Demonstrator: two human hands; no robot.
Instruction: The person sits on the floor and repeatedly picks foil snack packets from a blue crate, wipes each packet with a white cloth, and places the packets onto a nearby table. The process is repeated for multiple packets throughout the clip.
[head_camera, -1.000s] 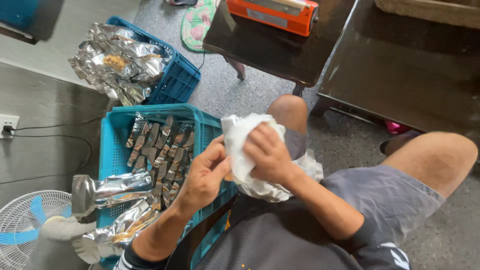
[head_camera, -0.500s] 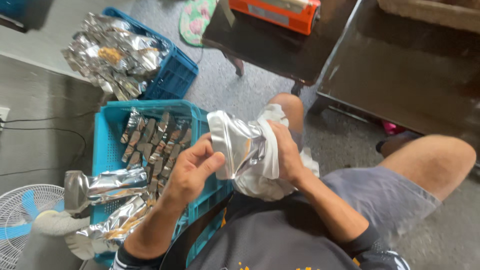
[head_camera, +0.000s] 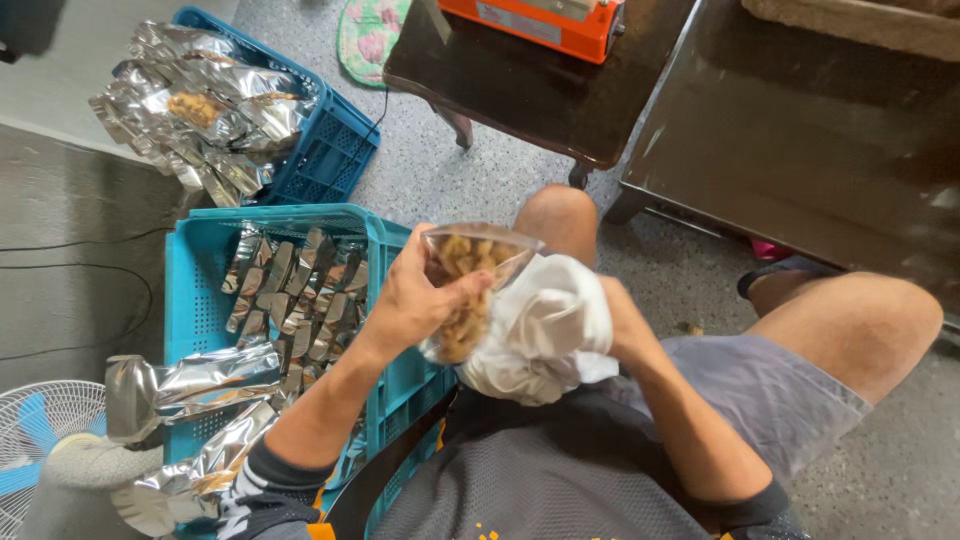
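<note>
Grips a pouch with the left hand, fingers closed round its near side, clear face up and brown pieces showing inside. Holds it above the lap, just over the inner edge of the teal crate. Presses a white cloth against the pouch's right side with the right hand; cannot tell that hand's grip, hidden as it is under the cloth. Sits beside rows of foil packs in the crate, with loose foil bags at its near end and a fan just beyond. Could well lose the pouch if the cloth pushes harder than the left fingers hold, dropping it on the packs or the floor. Might crush the pieces by squeezing too tightly. Cannot tell whether the top is sealed; if open, tilting further may spill the contents onto the lap.
</note>
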